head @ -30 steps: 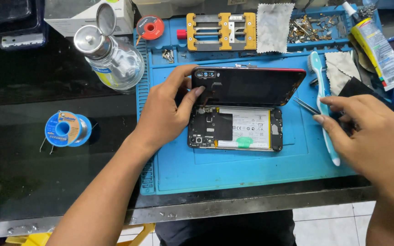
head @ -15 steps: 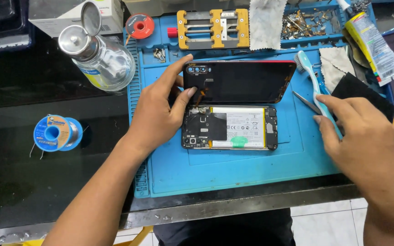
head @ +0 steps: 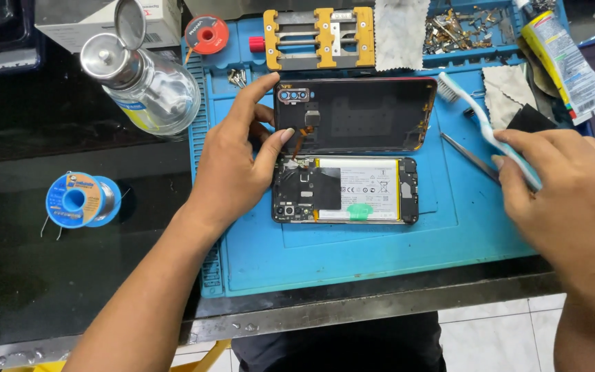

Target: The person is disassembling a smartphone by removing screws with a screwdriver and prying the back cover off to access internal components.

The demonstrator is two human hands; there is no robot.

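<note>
Now | left hand [head: 232, 165] grips back cover [head: 356, 114] | long axis left-right, cameras leftward

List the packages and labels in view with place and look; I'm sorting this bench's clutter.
Tube: top right, yellow and white, printed label.
Box: top left, white cardboard.
Bottle: beside the box, clear glass, metal cap, pale label.
Battery: in the open phone, white label, green tab.
Spool: left, blue label.

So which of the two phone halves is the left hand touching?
The back cover, the dark half farther from the person; the left hand grips its camera end, not the opened phone body.
</note>
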